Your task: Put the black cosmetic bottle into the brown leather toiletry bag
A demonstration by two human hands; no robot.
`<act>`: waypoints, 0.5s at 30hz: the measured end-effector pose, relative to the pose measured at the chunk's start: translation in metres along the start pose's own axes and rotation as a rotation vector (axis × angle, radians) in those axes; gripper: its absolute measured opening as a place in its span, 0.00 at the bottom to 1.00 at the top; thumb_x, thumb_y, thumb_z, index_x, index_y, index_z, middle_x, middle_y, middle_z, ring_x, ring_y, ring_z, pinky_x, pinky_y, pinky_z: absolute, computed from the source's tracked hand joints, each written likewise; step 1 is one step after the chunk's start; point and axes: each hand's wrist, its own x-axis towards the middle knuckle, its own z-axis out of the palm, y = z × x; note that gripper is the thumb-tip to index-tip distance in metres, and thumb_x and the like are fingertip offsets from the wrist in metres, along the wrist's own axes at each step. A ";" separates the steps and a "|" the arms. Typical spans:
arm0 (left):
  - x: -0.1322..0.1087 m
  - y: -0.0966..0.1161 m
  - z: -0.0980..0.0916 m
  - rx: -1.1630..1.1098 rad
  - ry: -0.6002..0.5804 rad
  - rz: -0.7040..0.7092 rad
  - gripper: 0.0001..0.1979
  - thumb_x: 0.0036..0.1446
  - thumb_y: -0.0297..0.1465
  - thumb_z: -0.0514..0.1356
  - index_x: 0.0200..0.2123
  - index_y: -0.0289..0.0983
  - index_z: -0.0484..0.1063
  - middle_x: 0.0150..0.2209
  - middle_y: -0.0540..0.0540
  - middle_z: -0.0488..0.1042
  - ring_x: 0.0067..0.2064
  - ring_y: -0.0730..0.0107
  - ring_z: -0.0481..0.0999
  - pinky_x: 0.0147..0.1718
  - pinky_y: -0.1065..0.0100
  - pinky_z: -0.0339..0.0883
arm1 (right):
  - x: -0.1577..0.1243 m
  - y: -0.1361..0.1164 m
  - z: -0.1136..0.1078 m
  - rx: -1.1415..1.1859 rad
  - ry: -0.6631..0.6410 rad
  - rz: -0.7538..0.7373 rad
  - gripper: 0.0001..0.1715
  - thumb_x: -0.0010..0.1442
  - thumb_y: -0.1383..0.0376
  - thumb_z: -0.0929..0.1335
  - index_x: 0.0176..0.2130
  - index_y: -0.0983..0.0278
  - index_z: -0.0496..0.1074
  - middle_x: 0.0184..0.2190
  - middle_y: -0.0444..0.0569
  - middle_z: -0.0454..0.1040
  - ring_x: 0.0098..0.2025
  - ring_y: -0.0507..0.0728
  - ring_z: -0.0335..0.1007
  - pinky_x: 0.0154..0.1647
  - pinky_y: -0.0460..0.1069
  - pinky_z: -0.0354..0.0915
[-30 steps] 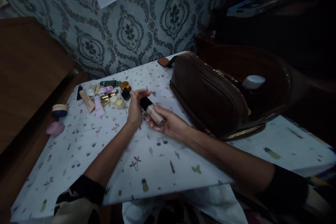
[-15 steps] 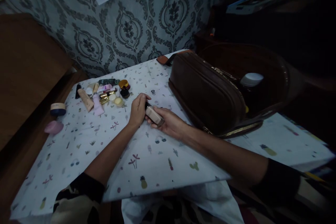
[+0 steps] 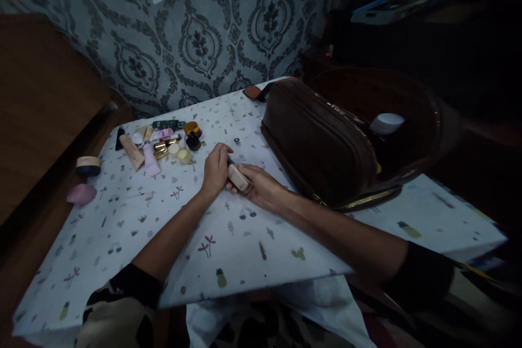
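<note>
Bottle (image 3: 240, 179) — cap (image 3: 230, 162) now mostly hidden, left hand (image 3: 216, 169) curled

Right fingers (image 3: 249, 171) hold a beige bottle (image 3: 239, 179) while left fingers (image 3: 222, 153) wrap its dark cap (image 3: 230, 161).

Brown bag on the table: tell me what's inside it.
In the opening of the brown bag a pale, rounded item shows, plus a small yellow bit by the zipper edge. The side wall covers the bottom; deep shadow hides the rest.
</note>
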 end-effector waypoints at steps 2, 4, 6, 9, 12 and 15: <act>0.000 0.001 0.001 0.013 0.010 0.005 0.13 0.68 0.34 0.46 0.33 0.40 0.66 0.28 0.50 0.67 0.34 0.67 0.70 0.38 0.67 0.62 | 0.000 0.000 0.002 0.054 0.045 0.011 0.11 0.66 0.70 0.64 0.32 0.66 0.71 0.24 0.47 0.74 0.24 0.52 0.73 0.27 0.45 0.70; -0.001 0.003 0.000 0.017 0.004 0.018 0.12 0.68 0.35 0.46 0.35 0.41 0.66 0.30 0.49 0.70 0.36 0.66 0.72 0.39 0.67 0.62 | 0.000 0.001 0.003 0.083 0.055 0.005 0.11 0.66 0.71 0.63 0.31 0.65 0.70 0.23 0.46 0.74 0.24 0.51 0.73 0.27 0.45 0.71; -0.001 0.004 -0.002 0.028 -0.003 0.039 0.12 0.68 0.36 0.46 0.37 0.41 0.66 0.34 0.48 0.73 0.38 0.66 0.73 0.40 0.66 0.62 | 0.000 0.002 0.004 0.096 0.038 -0.009 0.11 0.67 0.71 0.64 0.31 0.65 0.70 0.23 0.45 0.74 0.24 0.51 0.73 0.28 0.44 0.71; -0.001 0.005 -0.005 0.046 -0.018 0.058 0.12 0.69 0.37 0.47 0.38 0.40 0.67 0.36 0.47 0.74 0.40 0.65 0.73 0.41 0.65 0.63 | 0.000 0.002 0.003 0.086 0.020 0.002 0.11 0.67 0.71 0.64 0.32 0.65 0.70 0.24 0.44 0.75 0.25 0.50 0.73 0.28 0.44 0.71; 0.001 0.004 -0.005 -0.020 -0.042 0.049 0.13 0.69 0.39 0.48 0.38 0.40 0.68 0.36 0.47 0.74 0.40 0.66 0.73 0.42 0.66 0.64 | -0.001 -0.003 0.003 0.067 0.027 0.039 0.12 0.69 0.69 0.61 0.34 0.65 0.70 0.24 0.46 0.75 0.25 0.51 0.73 0.24 0.44 0.69; 0.001 0.005 -0.003 -0.246 -0.054 0.026 0.17 0.69 0.43 0.48 0.38 0.39 0.69 0.36 0.47 0.74 0.41 0.67 0.74 0.43 0.67 0.67 | -0.002 -0.008 0.003 0.068 0.023 0.076 0.18 0.72 0.65 0.58 0.36 0.67 0.71 0.23 0.49 0.75 0.23 0.52 0.72 0.20 0.43 0.64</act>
